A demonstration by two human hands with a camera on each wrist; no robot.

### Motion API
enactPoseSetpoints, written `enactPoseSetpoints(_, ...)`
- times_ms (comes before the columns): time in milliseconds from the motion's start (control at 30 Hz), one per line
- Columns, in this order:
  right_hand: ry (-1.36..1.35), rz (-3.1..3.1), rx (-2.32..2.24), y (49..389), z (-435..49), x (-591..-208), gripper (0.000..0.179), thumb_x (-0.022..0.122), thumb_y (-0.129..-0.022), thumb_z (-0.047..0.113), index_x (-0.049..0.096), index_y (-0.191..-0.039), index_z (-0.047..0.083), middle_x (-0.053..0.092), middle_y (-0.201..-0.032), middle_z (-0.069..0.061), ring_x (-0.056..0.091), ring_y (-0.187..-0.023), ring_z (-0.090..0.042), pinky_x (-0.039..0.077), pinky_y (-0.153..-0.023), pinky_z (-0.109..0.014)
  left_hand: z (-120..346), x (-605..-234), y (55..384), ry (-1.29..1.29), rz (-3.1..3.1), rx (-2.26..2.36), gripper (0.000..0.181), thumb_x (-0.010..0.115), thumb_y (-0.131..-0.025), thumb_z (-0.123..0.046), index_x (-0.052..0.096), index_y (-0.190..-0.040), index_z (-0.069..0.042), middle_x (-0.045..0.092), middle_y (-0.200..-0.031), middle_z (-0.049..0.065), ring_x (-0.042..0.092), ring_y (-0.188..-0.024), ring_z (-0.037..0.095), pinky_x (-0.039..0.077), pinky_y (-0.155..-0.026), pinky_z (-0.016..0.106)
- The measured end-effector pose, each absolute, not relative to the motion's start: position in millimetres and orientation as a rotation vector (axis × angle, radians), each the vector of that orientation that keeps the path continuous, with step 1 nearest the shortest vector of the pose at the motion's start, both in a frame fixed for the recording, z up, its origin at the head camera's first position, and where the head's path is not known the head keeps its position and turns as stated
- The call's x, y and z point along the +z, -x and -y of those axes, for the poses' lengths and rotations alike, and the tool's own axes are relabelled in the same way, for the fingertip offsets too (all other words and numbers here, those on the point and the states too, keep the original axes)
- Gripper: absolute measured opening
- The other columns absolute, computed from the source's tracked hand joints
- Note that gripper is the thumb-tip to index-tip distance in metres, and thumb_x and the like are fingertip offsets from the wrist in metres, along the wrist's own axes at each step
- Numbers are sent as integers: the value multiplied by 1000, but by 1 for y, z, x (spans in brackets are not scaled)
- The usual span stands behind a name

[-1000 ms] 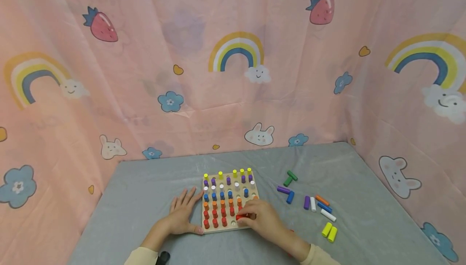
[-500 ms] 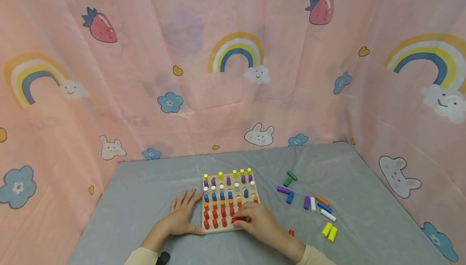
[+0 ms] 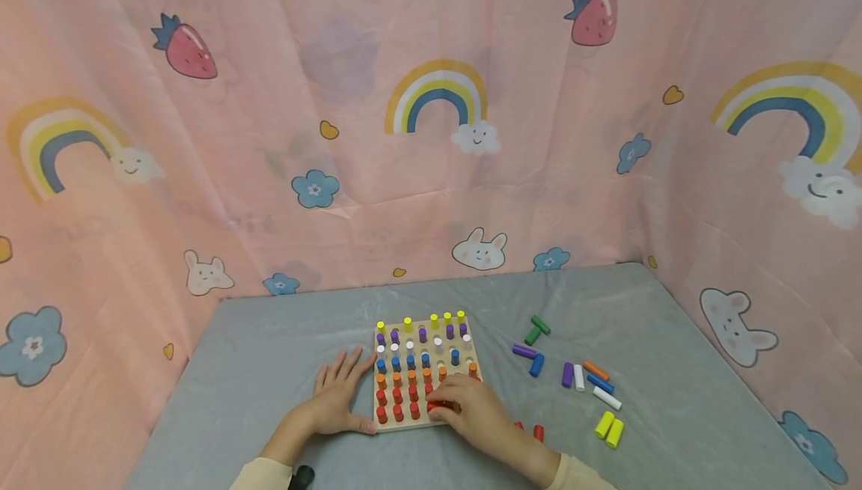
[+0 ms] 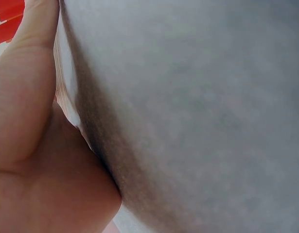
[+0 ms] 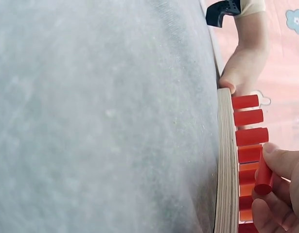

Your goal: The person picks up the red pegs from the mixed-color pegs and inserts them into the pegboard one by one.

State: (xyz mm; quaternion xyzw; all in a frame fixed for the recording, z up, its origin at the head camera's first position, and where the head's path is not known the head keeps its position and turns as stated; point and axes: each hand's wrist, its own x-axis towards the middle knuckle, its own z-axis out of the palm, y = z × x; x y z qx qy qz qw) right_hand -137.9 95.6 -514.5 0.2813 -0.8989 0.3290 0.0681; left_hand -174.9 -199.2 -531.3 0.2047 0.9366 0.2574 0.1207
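A wooden pegboard [image 3: 411, 425] stands on the grey cloth with rows of coloured pegs, yellow at the back and red at the front. My left hand [image 3: 333, 402] lies with spread fingers along its left side, the thumb at the front left corner. Over the front row, my right hand [image 3: 481, 414] pinches a red peg [image 5: 264, 174] between thumb and fingers. The right wrist view shows that peg tilted across the standing red pegs [image 5: 251, 136], its lower end hidden by fingers. In the left wrist view, the left thumb [image 4: 35, 29] lies against the board's edge.
Right of the board lie loose pegs: green [image 3: 533, 335], purple [image 3: 524, 351], blue [image 3: 536, 365], white [image 3: 607, 398], orange [image 3: 595, 370] and yellow [image 3: 614, 433]. Loose red pegs [image 3: 539, 433] lie by the right forearm. A pink patterned curtain [image 3: 404, 198] hangs behind the table.
My right hand has shifted slightly left along the front row with the red peg. Loose red pegs beside the forearm have come into fuller view. The left hand has stayed put.
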Motion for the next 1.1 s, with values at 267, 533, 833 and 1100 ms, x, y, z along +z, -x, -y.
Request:
enactPoseSetpoints(267,-820,2710,1004,136,-92,-516,18,75,-87,26,78,-104,20,69,-94,13,57,-86,0,53,-74,-19,194,-522,172,-534,-2739,678,120,83,-63,-62,22,-159,-21,10,-167,17,4,-152,48,3,-115,75)
enactPoseSetpoints(533,-735,2747,1082,136,-89,-514,13,76,-87,27,78,-99,23,68,-89,13,54,-82,3,51,-74,-20,197,-531,175,-549,-2740,703,124,80,-60,-70,21,-159,-22,8,-167,16,2,-153,47,0,-115,74)
enactPoseSetpoints(833,-696,2757,1161,137,-88,-515,16,76,-86,30,79,-100,23,74,-91,10,57,-83,3,51,-75,-20,200,-545,179,-550,-2772,722,125,78,-58,-73,21,-158,-25,9,-168,14,1,-153,46,-2,-115,72)
enactPoseSetpoints(1100,-658,2685,1255,136,-87,-518,15,77,-85,24,78,-100,20,76,-92,10,64,-83,3,54,-73,-20,200,-544,179,-552,-2773,716,124,79,-58,-71,22,-158,-25,9,-168,13,2,-153,46,0,-115,73)
